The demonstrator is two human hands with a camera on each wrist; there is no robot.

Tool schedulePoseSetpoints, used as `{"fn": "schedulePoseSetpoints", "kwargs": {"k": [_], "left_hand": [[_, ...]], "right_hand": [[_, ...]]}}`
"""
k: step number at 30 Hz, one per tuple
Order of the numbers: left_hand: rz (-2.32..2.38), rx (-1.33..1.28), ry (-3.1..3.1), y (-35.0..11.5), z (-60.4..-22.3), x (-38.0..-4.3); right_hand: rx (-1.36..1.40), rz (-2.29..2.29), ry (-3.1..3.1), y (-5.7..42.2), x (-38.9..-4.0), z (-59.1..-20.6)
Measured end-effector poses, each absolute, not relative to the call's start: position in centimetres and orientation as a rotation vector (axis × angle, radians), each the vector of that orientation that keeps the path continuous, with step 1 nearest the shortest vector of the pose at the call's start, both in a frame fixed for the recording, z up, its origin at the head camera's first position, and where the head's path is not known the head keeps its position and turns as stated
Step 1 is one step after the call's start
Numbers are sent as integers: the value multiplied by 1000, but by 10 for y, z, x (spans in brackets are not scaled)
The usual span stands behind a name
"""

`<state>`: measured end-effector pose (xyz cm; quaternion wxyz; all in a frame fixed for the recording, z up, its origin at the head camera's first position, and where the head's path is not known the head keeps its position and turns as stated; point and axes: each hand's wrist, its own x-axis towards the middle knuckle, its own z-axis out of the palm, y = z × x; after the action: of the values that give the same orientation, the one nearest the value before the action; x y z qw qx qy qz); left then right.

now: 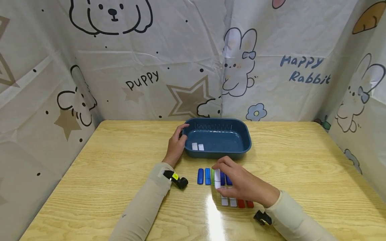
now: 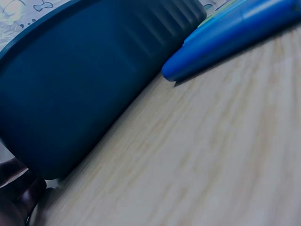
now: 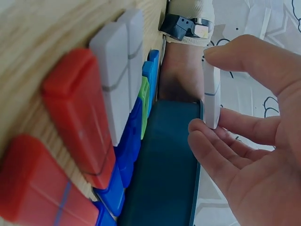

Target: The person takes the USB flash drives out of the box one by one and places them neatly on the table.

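Observation:
My right hand (image 1: 241, 179) pinches a small flat white plastic case (image 1: 217, 178) between thumb and fingertips, above the row of cases. In the right wrist view the white case (image 3: 212, 92) stands upright between thumb and fingers, a thin seam across it. My left hand (image 1: 176, 145) grips the left end of a dark blue-green plastic basin (image 1: 215, 155). Two white cases (image 1: 197, 146) lie inside it at the near left corner. On the table under my right hand are a green case (image 1: 212, 174) and dark blue cases (image 1: 222, 179), partly hidden.
Left of the green case lie a dark blue case (image 1: 200, 176) and a lighter blue case (image 1: 207, 176). Nearer me, two white cases (image 1: 228, 201) and two red cases (image 1: 245, 203) form another row. A printed curtain (image 1: 181, 67) hangs behind the wooden table (image 1: 120, 160).

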<state>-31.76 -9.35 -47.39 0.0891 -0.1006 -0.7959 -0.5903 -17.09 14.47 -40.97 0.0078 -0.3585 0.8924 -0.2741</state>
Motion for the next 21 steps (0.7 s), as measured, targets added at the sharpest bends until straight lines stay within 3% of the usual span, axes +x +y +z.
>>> {"fn": "schedulePoseSetpoints", "kwargs": {"k": [13,21], "left_hand": [[-1765,-293,-2372,-93,-473,-318],[-1759,-277,-2384,-92,-473,-317]], "right_hand": [[-1297,-631,2841,140,-165,-415],[-1197,-530,2803,136,-159,-415]]}}
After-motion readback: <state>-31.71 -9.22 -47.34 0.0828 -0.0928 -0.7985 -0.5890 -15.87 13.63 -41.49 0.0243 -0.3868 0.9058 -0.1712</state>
